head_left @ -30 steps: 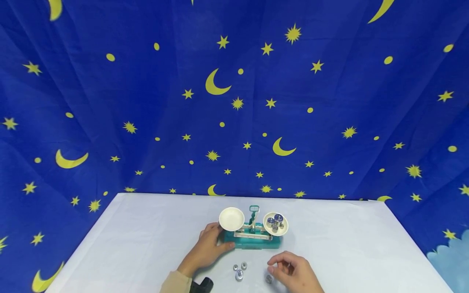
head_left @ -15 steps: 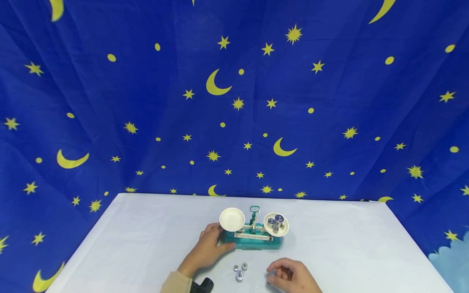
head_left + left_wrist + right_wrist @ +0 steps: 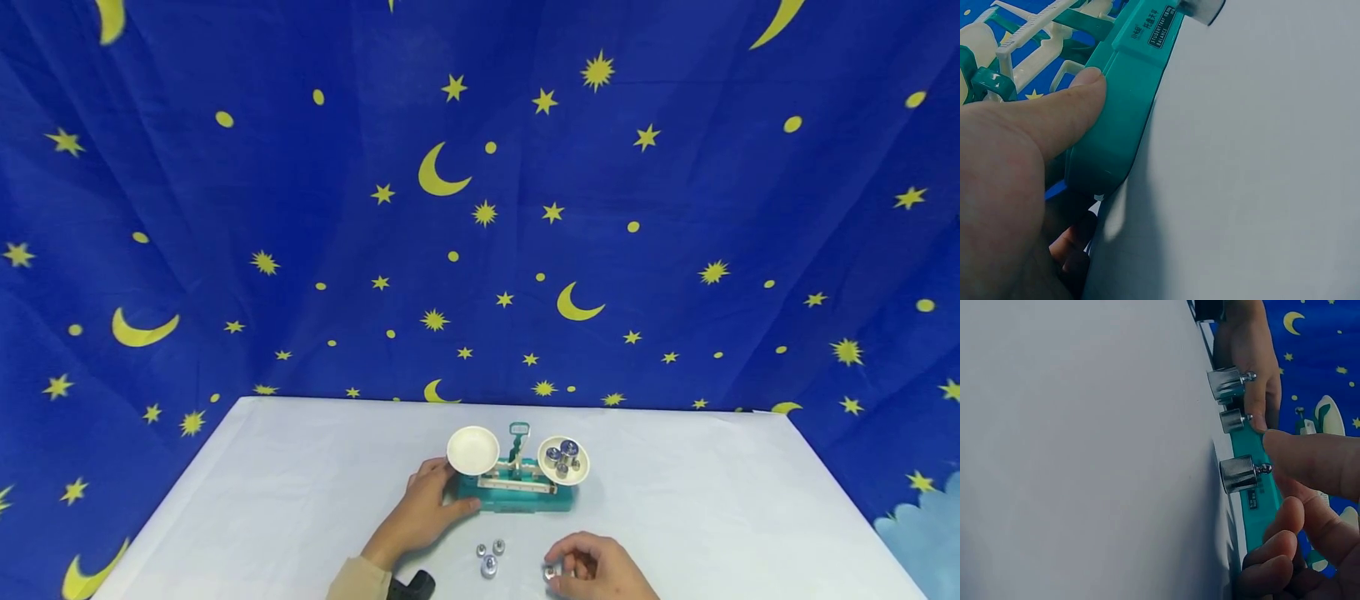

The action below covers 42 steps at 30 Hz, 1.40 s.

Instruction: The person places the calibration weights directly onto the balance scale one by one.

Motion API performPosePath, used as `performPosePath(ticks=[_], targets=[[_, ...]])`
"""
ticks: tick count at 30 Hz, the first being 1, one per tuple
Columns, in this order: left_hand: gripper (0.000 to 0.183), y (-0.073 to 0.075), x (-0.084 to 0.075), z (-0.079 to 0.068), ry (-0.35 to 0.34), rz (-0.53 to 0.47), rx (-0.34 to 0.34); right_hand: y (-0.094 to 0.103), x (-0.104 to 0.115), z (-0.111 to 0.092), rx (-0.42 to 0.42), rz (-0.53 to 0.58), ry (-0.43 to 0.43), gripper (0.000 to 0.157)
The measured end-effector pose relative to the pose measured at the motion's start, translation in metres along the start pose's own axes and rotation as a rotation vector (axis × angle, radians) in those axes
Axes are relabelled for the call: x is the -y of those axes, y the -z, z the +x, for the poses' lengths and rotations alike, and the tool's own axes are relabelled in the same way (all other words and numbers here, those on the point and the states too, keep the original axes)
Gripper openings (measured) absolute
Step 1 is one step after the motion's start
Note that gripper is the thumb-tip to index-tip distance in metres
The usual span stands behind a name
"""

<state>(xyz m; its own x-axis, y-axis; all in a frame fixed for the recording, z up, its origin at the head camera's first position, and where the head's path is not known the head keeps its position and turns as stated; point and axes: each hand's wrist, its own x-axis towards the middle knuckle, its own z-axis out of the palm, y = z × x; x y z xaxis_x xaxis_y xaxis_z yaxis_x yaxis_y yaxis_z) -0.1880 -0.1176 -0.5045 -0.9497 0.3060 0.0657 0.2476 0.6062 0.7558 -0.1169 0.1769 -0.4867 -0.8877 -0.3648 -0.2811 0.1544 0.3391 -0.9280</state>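
Note:
A teal toy balance (image 3: 517, 498) with two white pans stands on the table. My left hand (image 3: 420, 512) grips its left end, thumb (image 3: 1088, 94) on the teal base and the other fingers partly hidden behind. Several metal weights (image 3: 562, 457) sit in the right pan; the left pan (image 3: 473, 451) holds nothing. My right hand (image 3: 600, 567) is beside a single knobbed weight (image 3: 550, 572) standing on the table. Its thumb and forefinger are loosely bent around the knob (image 3: 1264, 469), apparently without pinching it.
Three more weights (image 3: 490, 567) stand together on the white table (image 3: 697, 500), in front of the balance. Behind the table hangs a blue cloth (image 3: 480, 208) with yellow moons and stars. A black strap piece (image 3: 412, 586) is at my left wrist.
My right hand has moved slightly toward me, and the single weight, mostly covered half a second ago, shows again beside the fingers. My left hand and the balance stay put.

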Motion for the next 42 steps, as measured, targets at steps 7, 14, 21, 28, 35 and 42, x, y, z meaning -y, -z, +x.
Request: performPosePath(ticks=[7,14,21,28,35,42], targets=[[0.082,-0.0003,-0.0006,0.0003,0.011,0.008,0.007,0.0008,0.0002,0.0000,-0.008,-0.014,-0.017,0.020],[0.081,0.0015,-0.0025,-0.0007,0.011,-0.002,0.012,0.0004,-0.0003,-0.0003,-0.006,-0.015,-0.018,0.018],[0.081,0.0018,-0.0029,-0.0008,0.012,-0.003,0.011,0.0004,-0.0032,0.0013,-0.015,-0.039,0.020,0.017],[0.081,0.0016,-0.0031,-0.0005,0.017,-0.009,0.015,0.0002,-0.0034,0.0011,-0.016,-0.056,0.004,0.015],[0.081,0.0017,-0.0023,-0.0005,0.013,-0.005,0.009,-0.0002,-0.0042,0.0022,-0.022,-0.086,0.019,0.013],[0.081,0.0008,-0.0006,-0.0005,0.006,-0.009,0.009,-0.0009,-0.0048,0.0016,-0.035,-0.104,0.028,0.013]])
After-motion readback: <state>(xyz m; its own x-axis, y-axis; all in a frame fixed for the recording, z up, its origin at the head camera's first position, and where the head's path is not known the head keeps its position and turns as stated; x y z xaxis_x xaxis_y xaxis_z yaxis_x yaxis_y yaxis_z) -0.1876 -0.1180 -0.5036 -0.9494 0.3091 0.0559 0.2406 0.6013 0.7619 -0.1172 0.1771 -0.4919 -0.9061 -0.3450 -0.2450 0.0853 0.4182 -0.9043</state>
